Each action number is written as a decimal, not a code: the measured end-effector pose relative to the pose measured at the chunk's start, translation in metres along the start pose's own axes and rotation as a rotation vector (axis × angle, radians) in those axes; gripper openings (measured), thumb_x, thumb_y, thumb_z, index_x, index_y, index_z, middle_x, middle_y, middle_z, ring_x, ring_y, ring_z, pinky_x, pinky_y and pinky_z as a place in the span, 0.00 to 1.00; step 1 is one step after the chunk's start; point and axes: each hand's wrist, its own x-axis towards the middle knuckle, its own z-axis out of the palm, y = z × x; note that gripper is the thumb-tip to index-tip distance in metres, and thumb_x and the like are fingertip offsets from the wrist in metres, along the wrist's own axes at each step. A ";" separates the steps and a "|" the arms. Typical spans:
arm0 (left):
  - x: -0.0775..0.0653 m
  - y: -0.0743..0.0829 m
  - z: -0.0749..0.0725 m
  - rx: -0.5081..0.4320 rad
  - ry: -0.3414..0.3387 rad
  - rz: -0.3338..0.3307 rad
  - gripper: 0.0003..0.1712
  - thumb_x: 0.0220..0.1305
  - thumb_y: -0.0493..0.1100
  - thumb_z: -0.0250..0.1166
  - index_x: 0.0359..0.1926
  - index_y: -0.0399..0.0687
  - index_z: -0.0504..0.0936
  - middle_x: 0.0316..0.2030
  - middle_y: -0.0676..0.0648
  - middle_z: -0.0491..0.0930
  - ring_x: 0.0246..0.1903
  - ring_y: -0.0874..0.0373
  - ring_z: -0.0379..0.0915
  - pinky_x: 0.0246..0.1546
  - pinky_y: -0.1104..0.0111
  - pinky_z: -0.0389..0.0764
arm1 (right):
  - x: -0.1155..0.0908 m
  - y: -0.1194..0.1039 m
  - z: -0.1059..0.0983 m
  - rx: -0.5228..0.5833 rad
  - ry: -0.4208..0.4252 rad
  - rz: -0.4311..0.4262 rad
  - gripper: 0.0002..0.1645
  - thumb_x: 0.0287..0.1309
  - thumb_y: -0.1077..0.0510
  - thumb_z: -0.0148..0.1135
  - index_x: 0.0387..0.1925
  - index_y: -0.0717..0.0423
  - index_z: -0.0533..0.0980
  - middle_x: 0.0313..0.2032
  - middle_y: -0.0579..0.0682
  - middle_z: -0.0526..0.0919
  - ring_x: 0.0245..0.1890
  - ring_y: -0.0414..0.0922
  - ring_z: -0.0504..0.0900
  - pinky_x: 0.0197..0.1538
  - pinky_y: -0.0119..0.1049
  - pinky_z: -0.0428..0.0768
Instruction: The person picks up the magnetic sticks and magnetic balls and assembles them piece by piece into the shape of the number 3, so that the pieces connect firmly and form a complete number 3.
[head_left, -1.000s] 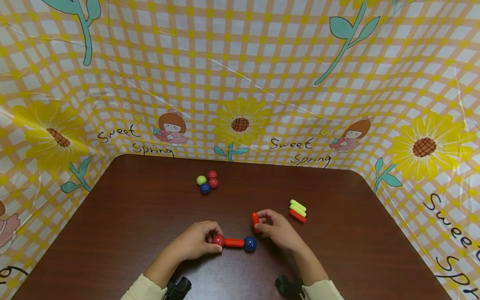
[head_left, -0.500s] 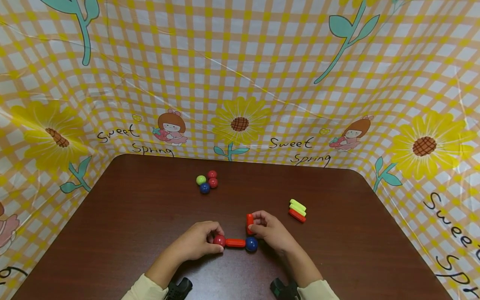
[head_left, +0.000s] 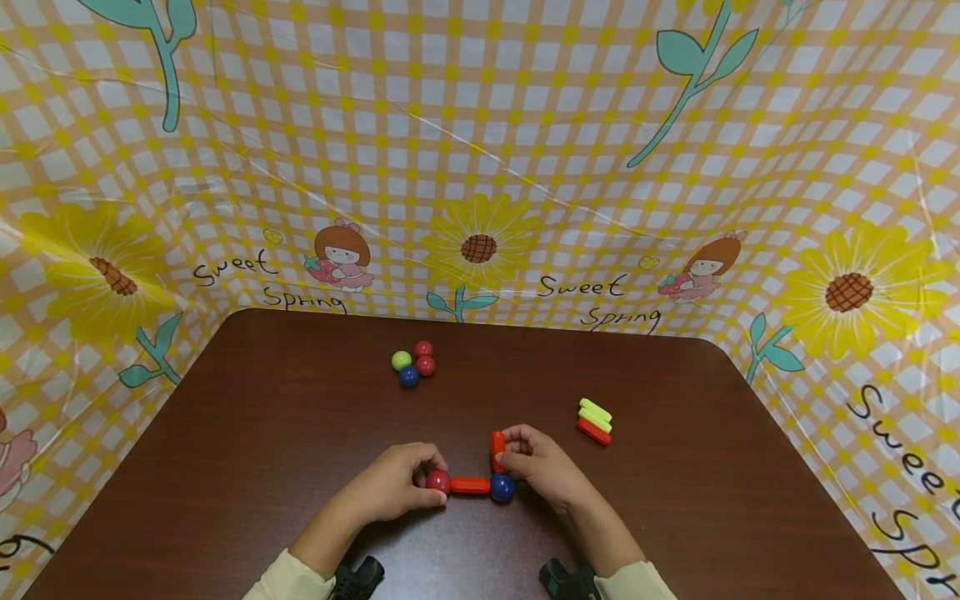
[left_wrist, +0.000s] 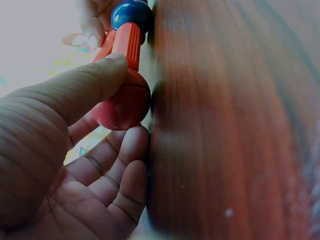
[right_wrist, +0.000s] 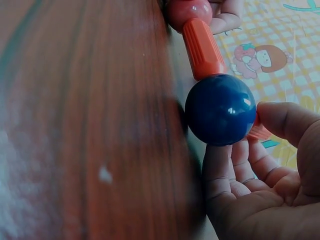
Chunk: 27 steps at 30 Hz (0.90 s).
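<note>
At the bottom of the head view, over a dark brown wood-grained table [head_left: 300, 433], two cream sleeves [head_left: 291, 577] lead to a person's hands, with black devices [head_left: 363, 575] worn at the wrists. Just beyond, the left hand [head_left: 393, 483] pinches a glossy red ball [head_left: 438, 482]; its thumb tip lies over the place where the ball meets a ridged, plastic-looking red rod [head_left: 471, 485], its lower fingers loosely bent beneath. That rod runs rightward to a glossy blue ball [head_left: 502, 487], which no finger plainly grips.

The right hand [head_left: 547, 467] has thumb and fingers clamped on a second red rod [head_left: 498, 450], which points away from the person. A second ago this rod stood apart from the blue ball; now its near end appears to meet the ball's far side, so the two rods form a corner. Whether the joint is firm cannot be told: the ball hides it in the right wrist view.

Farther off, to the right, two lime-yellow rods [head_left: 596, 410] and a third red rod [head_left: 595, 431] lie side by side. Farther still, left of centre, cluster a second blue ball [head_left: 408, 377], a light green ball [head_left: 401, 361] and two more red balls [head_left: 425, 366]. Behind hangs a yellow-checked cloth [head_left: 480, 125].
</note>
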 end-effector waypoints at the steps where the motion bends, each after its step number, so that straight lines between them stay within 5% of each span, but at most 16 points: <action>1: 0.000 0.000 0.000 0.001 0.001 0.001 0.14 0.54 0.40 0.77 0.37 0.53 0.80 0.29 0.56 0.74 0.27 0.64 0.69 0.28 0.70 0.72 | 0.000 0.000 0.000 0.006 0.000 0.004 0.20 0.62 0.65 0.60 0.53 0.70 0.69 0.36 0.52 0.75 0.35 0.44 0.76 0.40 0.34 0.77; 18: -0.001 0.003 -0.003 0.055 0.001 0.010 0.16 0.53 0.43 0.77 0.41 0.53 0.80 0.33 0.57 0.75 0.30 0.62 0.71 0.32 0.70 0.73 | 0.003 0.003 0.001 0.017 0.016 0.005 0.20 0.63 0.65 0.59 0.53 0.71 0.68 0.35 0.50 0.77 0.35 0.43 0.76 0.40 0.35 0.77; 27: -0.005 0.004 -0.014 0.123 0.063 -0.027 0.26 0.54 0.55 0.76 0.49 0.48 0.81 0.43 0.54 0.76 0.45 0.54 0.75 0.47 0.57 0.76 | 0.003 0.006 0.001 0.024 0.048 0.036 0.17 0.61 0.66 0.60 0.50 0.69 0.71 0.33 0.51 0.77 0.33 0.44 0.76 0.39 0.35 0.76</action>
